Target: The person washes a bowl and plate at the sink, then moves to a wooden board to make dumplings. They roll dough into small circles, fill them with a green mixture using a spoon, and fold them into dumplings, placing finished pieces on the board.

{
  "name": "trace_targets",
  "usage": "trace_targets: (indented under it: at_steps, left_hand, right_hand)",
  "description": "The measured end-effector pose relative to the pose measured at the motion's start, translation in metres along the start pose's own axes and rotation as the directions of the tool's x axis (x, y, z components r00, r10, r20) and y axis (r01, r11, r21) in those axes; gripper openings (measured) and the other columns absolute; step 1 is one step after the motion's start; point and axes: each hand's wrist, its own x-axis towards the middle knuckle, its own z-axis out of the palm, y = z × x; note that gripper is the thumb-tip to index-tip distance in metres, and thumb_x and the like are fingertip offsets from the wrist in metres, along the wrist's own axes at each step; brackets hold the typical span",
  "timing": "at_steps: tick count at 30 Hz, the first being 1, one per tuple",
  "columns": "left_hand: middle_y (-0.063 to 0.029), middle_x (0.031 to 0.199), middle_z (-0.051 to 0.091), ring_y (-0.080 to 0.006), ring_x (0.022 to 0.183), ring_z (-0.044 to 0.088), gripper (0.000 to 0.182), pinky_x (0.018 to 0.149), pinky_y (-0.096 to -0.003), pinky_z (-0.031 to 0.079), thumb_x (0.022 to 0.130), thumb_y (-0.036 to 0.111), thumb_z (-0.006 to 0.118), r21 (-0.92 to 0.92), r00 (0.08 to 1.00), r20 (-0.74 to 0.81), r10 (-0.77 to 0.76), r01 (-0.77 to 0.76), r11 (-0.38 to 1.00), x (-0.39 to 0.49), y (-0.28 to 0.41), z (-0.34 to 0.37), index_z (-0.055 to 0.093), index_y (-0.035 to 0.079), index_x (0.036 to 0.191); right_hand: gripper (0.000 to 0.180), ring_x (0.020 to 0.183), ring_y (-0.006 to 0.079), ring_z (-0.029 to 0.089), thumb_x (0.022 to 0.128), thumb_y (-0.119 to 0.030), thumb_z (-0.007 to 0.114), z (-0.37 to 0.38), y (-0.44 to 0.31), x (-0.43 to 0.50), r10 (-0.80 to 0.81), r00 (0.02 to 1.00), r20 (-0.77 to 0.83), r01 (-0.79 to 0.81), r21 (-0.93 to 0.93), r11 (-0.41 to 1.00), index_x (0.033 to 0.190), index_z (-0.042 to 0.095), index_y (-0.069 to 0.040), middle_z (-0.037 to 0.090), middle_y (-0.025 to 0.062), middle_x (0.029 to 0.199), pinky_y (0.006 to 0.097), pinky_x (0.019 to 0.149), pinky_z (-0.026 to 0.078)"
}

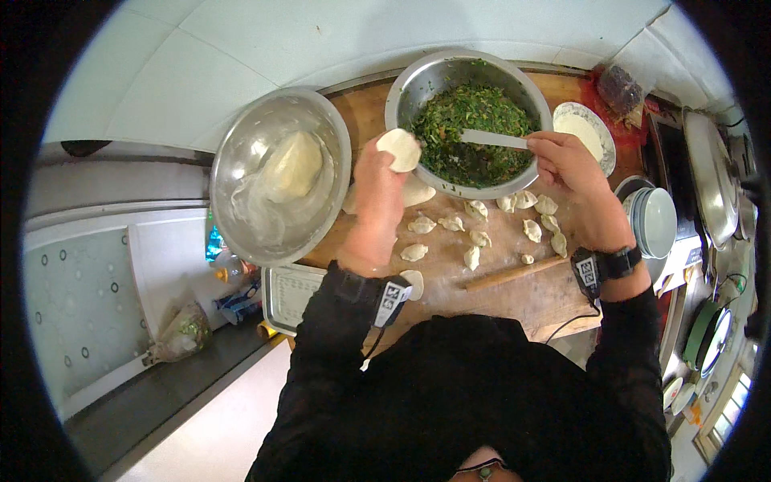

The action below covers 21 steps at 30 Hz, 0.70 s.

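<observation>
My left hand (378,193) holds a round dough wrapper (399,150) beside the left rim of a steel bowl (402,96). Chopped green filling (482,111) fills the lower part of that bowl. In my right hand (566,159) is the handle end of a flat, pale spatula or spreader (494,138), whose other end touches the filling. Below the bowl, several folded dumplings (476,209) lie on a wooden board (446,307). A rolling pin (512,274) rests there too, with a small dough piece (527,259) near it. Another wrapper (413,284) lies close to my left wrist.
On the left, a tilted steel basin (226,199) holds a dough lump (295,162). A metal tray (280,301) sits below it. At right are a bowl of flour (579,135), stacked bowls (656,223) and a large metal lid (711,175). More dough (418,191) lies behind my left hand.
</observation>
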Motion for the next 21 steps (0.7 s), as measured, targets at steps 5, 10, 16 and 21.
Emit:
trace_targets:
  at_steps: [5, 10, 16, 21]
  left_hand:
    - [-0.0141, 0.123, 0.064, -0.0263, 0.112, 0.066, 0.045, 0.097, -0.0351, 0.056, 0.091, -0.002, 0.051, 0.008, 0.999, -0.018, -0.034, 0.034, 0.999, 0.02, -0.028, 0.045, 0.056, -0.002, 0.137]
    - [-0.013, 0.121, 0.065, -0.0238, 0.111, 0.064, 0.042, 0.098, -0.0342, 0.051, 0.09, -0.001, 0.054, 0.301, 0.971, 0.045, 0.235, -0.237, 0.924, 0.012, -0.044, 0.072, 0.058, 0.001, 0.132]
    - [-0.0119, 0.117, 0.068, -0.0203, 0.1, 0.067, 0.037, 0.091, -0.0328, 0.054, 0.093, 0.005, 0.066, 0.572, 0.911, 0.081, 0.405, -0.376, 0.729, 0.006, -0.051, 0.078, 0.062, 0.002, 0.129]
    - [-0.0137, 0.117, 0.068, -0.0183, 0.096, 0.069, 0.031, 0.086, -0.03, 0.058, 0.096, 0.003, 0.064, 0.325, 0.993, -0.004, 0.114, -0.107, 0.94, 0.016, -0.046, 0.067, 0.063, 0.0, 0.126]
  right_hand:
    - [0.028, 0.047, 0.0051, 0.044, 0.104, -0.018, 0.062, 0.006, -0.022, -0.022, -0.068, 0.997, -0.043, 0.062, -0.139, 0.988, 0.118, 0.069, 0.006, 0.051, -0.0042, 0.061, 0.0236, 0.043, 0.033]
    - [0.028, 0.046, 0.0077, 0.054, 0.103, -0.02, 0.061, 0.022, -0.026, -0.038, -0.165, 0.983, -0.076, 0.136, -0.299, 0.945, 0.109, 0.071, 0.005, 0.058, 0.0002, 0.062, 0.0255, 0.042, 0.04]
    - [0.027, 0.047, 0.0075, 0.056, 0.102, -0.018, 0.06, 0.04, -0.026, -0.055, -0.288, 0.95, -0.117, 0.204, -0.465, 0.862, 0.104, 0.072, 0.006, 0.06, 0.0007, 0.064, 0.0256, 0.045, 0.045]
    - [0.027, 0.048, 0.0075, 0.056, 0.104, -0.017, 0.058, 0.024, -0.028, -0.065, -0.3, 0.94, -0.161, 0.209, -0.424, 0.881, 0.107, 0.072, 0.006, 0.061, 0.0005, 0.065, 0.0255, 0.045, 0.044]
